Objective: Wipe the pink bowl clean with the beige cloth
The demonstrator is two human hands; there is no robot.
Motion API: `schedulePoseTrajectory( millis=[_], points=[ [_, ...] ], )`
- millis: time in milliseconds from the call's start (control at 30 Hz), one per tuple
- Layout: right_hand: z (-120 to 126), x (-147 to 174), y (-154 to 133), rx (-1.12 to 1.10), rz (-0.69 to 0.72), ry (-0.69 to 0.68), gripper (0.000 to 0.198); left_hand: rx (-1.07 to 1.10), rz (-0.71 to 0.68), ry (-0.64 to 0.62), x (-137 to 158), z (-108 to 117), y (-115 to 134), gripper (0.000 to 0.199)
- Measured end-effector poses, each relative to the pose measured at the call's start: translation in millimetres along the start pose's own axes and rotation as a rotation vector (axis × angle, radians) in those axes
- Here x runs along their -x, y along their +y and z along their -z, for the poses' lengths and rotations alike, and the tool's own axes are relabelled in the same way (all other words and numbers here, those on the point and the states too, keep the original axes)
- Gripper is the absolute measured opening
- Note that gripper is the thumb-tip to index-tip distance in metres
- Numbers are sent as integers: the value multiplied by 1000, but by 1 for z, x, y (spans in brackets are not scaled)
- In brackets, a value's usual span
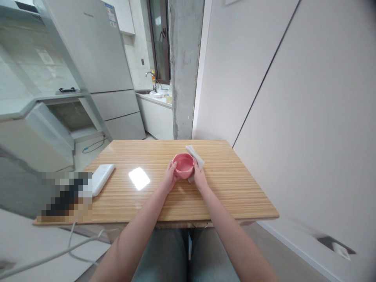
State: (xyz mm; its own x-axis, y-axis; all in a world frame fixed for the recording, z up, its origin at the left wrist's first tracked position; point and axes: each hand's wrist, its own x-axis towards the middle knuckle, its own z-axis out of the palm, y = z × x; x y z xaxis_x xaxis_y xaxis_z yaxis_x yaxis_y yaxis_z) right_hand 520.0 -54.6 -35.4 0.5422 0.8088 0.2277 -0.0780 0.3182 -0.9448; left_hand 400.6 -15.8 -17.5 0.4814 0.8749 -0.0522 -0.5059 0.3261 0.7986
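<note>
Bowl and cloth sit together in a two-handed grip. The left hand is closed on the left side of the pink bowl, its thumb over the rim and its fingers mostly hidden around the outer wall. The right hand is closed on the white cloth, pressed to the bowl's right side; one end pokes out beyond the grip, and a pale scrap shows beneath it. How far the right fingers wrap under the bowl cannot be told, nor whether its base touches the wooden table below.

The bowl's mouth faces up, tipped a little toward the person. To hold this well, the left hand should carry the steadying load, thumb firm on the rim, leaving the right free to keep the cloth flat against the curved wall. Glossy sides would probably slip under a light pinch, so broad finger contact seems safer. Working low over the table limits any drop. Well left of the grip lies a white box-like device, comfortably out of elbow range.
</note>
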Motion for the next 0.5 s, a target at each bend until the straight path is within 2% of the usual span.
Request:
schedulePoseTrajectory(
  millis=[133, 200, 267, 400, 500],
  points=[
    [-9, 3, 11, -8, 3, -15, 57, 12, -144, 76, -4, 1, -2, 66],
    [-7, 3, 14, -3, -31, 16, 56, -24, -120, 56, -2, 1, -5, 80],
    [-3, 2, 12, 2, -32, 69, 55, -51, -58, 14, 0, 1, -6, 86],
    [4, -2, 4, 3, -21, 119, 50, -114, 24, 3, -1, 2, -3, 62],
    [3, -2, 2, -1, -38, 65, 49, -170, 1, 74, -5, 4, 1, 56]
  ],
)
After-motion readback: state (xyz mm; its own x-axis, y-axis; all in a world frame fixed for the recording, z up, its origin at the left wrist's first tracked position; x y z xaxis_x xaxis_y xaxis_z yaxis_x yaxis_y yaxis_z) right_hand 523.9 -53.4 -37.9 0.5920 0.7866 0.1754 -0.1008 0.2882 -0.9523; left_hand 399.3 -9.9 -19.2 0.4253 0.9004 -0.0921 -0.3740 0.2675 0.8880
